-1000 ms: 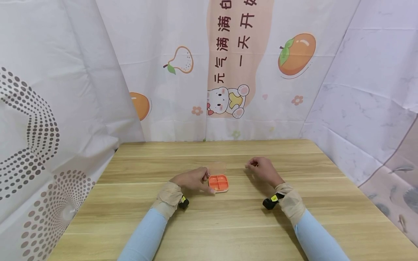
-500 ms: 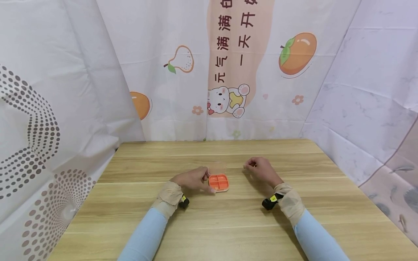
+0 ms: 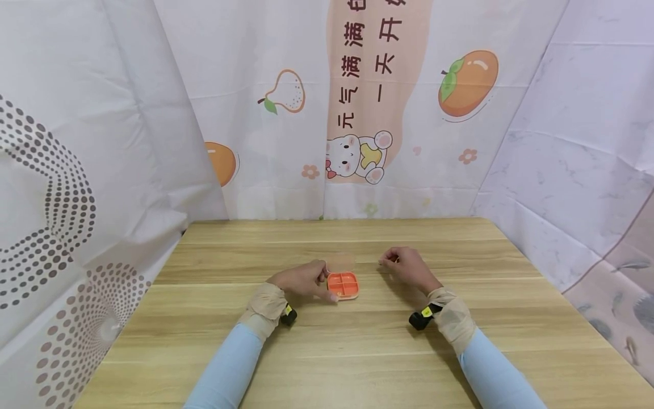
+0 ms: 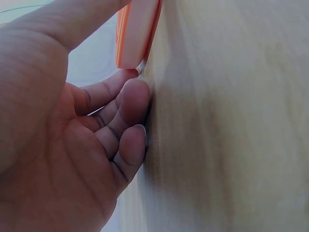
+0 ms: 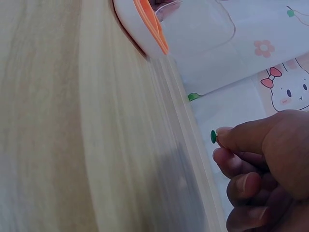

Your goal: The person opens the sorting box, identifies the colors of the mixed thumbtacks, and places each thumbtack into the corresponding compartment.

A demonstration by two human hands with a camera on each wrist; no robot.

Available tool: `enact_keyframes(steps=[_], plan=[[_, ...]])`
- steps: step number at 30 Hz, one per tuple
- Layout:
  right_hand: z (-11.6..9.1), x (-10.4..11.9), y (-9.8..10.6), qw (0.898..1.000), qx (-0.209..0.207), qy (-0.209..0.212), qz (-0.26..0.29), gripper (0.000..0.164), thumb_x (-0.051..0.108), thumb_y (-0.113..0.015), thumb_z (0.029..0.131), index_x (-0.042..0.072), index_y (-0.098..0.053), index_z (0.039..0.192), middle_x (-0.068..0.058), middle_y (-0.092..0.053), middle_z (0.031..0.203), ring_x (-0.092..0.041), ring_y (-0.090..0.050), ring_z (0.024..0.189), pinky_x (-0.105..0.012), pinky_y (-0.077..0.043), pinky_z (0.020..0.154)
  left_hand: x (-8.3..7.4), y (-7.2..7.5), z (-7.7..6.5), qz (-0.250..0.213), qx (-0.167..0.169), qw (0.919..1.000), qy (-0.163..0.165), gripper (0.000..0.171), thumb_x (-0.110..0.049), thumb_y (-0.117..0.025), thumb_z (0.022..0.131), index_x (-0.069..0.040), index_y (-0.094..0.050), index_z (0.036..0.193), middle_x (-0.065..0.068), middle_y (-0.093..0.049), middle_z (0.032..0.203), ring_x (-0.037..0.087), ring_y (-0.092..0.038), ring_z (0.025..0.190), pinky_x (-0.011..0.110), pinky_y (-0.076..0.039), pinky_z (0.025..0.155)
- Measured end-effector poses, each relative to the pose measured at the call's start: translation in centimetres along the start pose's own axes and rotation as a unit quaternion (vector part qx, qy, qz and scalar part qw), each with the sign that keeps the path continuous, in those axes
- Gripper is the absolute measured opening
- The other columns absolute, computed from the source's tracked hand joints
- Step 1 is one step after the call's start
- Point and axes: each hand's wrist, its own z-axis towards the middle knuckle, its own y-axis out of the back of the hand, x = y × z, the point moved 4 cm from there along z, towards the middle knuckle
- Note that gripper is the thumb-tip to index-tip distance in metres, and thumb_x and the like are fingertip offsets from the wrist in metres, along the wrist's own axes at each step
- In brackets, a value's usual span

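Observation:
A small pill box (image 3: 348, 278) with orange compartments and a pale outer shell lies on the table, its clear lid (image 3: 340, 262) raised at the back. My left hand (image 3: 302, 279) holds the box at its left side, thumb at the front corner and index finger near the back. In the left wrist view the box (image 4: 137, 36) shows between thumb and curled fingers. A small yellowish speck shows in the front-left compartment, too small to identify. To the right, my right hand (image 3: 409, 266) pinches a green thumbtack (image 5: 213, 137) between thumb and index finger, above the table.
The wooden table (image 3: 327, 352) reaches back to a printed curtain (image 3: 276, 170). More hanging cloth closes off the left and right sides. A black wrist camera (image 3: 421, 319) sits on the right wrist, another wrist camera (image 3: 288, 316) on the left.
My right hand has drifted slightly left toward the pill box, still with the thumbtack pinched. The left hand keeps its hold on the box, and the head view has shifted a little.

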Motion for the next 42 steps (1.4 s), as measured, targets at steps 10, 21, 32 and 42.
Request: enact_keyframes(steps=[10,21,32,42], plan=[[-0.1,0.7,-0.2,1.0,0.003,0.014,-0.001,0.014,0.022,-0.065,0.095,0.01,-0.072,0.096,0.002,-0.066,0.086,-0.015,-0.058,0.078,-0.033,-0.046,0.069,-0.1,0.0,-0.1,-0.001,0.006,1.0,0.002,0.062,-0.046,-0.078,0.079,-0.006,-0.047,0.115,0.01,-0.049,0.105,0.017,-0.045,0.091,0.027,-0.041,0.076],[0.1,0.6,-0.7,0.999,-0.002,0.034,-0.011,0.01,0.021,-0.065,0.095,0.014,-0.072,0.093,0.006,-0.065,0.084,-0.013,-0.058,0.077,-0.032,-0.046,0.07,-0.2,0.0,-0.1,-0.005,0.005,1.0,-0.005,0.061,-0.044,-0.078,0.079,-0.005,-0.046,0.113,0.01,-0.048,0.101,0.017,-0.043,0.088,0.026,-0.04,0.073],[0.1,1.3,-1.5,0.999,0.003,0.038,-0.009,0.009,0.021,-0.066,0.094,0.014,-0.071,0.092,0.006,-0.064,0.083,-0.011,-0.058,0.077,-0.031,-0.047,0.07,0.2,-0.2,0.1,0.006,0.005,1.0,-0.002,0.062,-0.048,-0.078,0.078,-0.007,-0.046,0.112,0.007,-0.046,0.097,0.015,-0.042,0.086,0.025,-0.038,0.071],[0.3,2.1,-1.9,0.999,0.004,0.047,0.002,0.008,0.019,-0.068,0.092,0.012,-0.072,0.09,0.006,-0.065,0.08,-0.011,-0.057,0.073,-0.03,-0.046,0.067,0.0,-0.1,0.1,0.0,0.004,1.0,-0.002,0.06,-0.046,-0.079,0.079,-0.007,-0.046,0.112,0.007,-0.046,0.097,0.015,-0.043,0.086,0.025,-0.039,0.071]])
